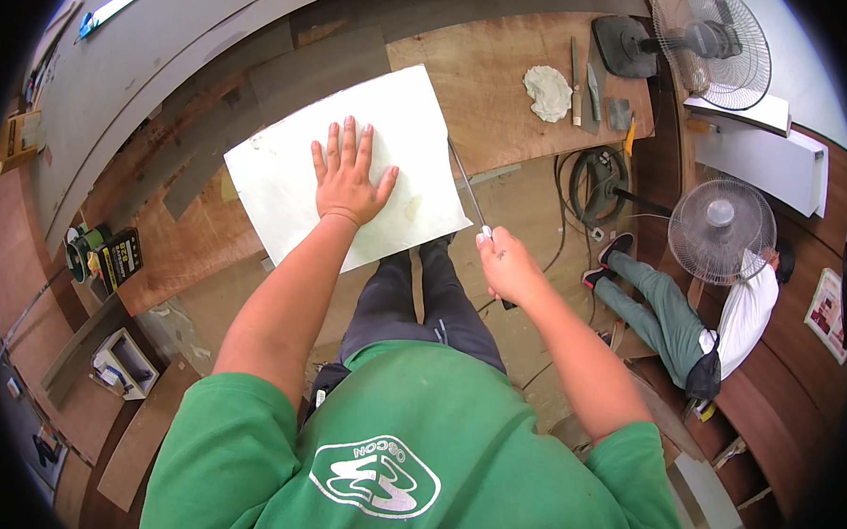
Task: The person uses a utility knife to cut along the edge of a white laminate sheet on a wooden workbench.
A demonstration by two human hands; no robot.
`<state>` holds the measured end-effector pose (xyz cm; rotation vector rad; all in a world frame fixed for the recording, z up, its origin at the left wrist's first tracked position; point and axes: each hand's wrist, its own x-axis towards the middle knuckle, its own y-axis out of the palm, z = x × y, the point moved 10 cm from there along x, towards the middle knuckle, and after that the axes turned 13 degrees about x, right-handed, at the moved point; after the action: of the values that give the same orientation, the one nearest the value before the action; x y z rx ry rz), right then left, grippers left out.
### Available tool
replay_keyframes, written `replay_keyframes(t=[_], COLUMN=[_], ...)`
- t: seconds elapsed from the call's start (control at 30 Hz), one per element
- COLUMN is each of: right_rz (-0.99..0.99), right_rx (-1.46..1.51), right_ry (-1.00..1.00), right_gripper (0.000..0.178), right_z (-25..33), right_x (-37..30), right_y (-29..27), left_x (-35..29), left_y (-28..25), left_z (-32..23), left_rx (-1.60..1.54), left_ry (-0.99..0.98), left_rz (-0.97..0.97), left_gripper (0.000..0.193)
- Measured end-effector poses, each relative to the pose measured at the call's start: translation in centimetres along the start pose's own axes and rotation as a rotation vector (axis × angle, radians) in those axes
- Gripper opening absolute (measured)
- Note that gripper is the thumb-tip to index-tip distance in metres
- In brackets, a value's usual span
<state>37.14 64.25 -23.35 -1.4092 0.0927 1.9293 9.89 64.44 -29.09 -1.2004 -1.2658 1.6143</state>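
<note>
My left hand (352,176) lies flat with fingers spread on a white sheet or panel (285,178), pressing on its upper middle. The panel rests on the wooden worktable (470,59), and its near corner overhangs the front edge. In my right fist (508,266) is the handle of a long, slim metal tool that looks like a file (467,183). Its shaft runs along the panel's right edge, with the far end close against that edge. Whether they touch I cannot tell. The dark butt of the handle shows below my hand.
At the table's right lie a crumpled white cloth (548,93), a wooden-handled tool (576,96) and a grey block (619,115). Two fans, one upper (712,41) and one lower (721,225), stand to the right. Another person (667,322) sits there. Cables (565,214) trail on the floor.
</note>
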Motion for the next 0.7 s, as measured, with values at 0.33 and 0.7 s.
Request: replay_keyframes(t=[0.33, 0.7], right_rz=[0.037, 0.062], right_rx=[0.077, 0.049], right_ry=[-0.019, 0.014], right_gripper=[0.039, 0.038], right_z=[0.3, -0.5], right_x=[2.3, 1.8], right_y=[1.9, 2.3], left_x=[0.0, 0.2], left_y=[0.0, 0.0], left_z=[-0.9, -0.5], left_rx=[-0.035, -0.035], left_ry=[0.018, 0.008], left_rz=[0.012, -0.001], left_gripper=[0.082, 0.082])
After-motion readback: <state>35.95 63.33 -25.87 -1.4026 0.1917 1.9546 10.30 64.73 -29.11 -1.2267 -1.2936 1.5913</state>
